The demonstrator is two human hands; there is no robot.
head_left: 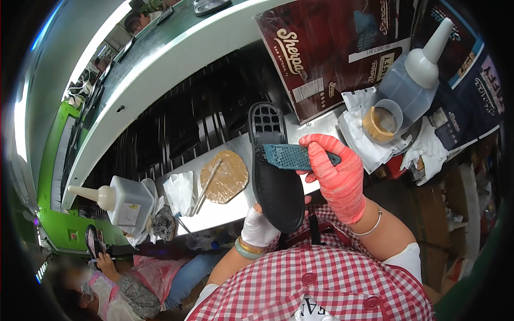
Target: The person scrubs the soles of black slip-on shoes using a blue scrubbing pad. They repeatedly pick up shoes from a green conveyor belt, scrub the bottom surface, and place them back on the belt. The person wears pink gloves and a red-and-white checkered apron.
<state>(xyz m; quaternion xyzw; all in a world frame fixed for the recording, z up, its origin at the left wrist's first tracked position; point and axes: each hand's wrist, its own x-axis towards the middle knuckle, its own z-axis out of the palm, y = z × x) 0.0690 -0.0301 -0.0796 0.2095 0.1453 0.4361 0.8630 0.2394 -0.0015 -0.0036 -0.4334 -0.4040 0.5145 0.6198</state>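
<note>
A black shoe sole (277, 187) is held lengthwise in front of me, with its open grid-like cells at the far end. My left hand (258, 229), in a white glove with bare fingertips, grips its near end, thumb on the left edge and fingertips showing at the right. My right hand (334, 179), in a coral-red knit glove, is closed around a flat teal brush (289, 156) with a criss-cross textured surface. The brush lies across the sole just below the grid; I cannot make out any bristles.
A tan wrapped disc (225, 176) with a thin stick lies left of the sole, near a white squeeze bottle (131, 200). At right are a larger bottle (409, 85), a cup (383, 120) and dark red cardboard (332, 48). Another person (134, 283) sits lower left.
</note>
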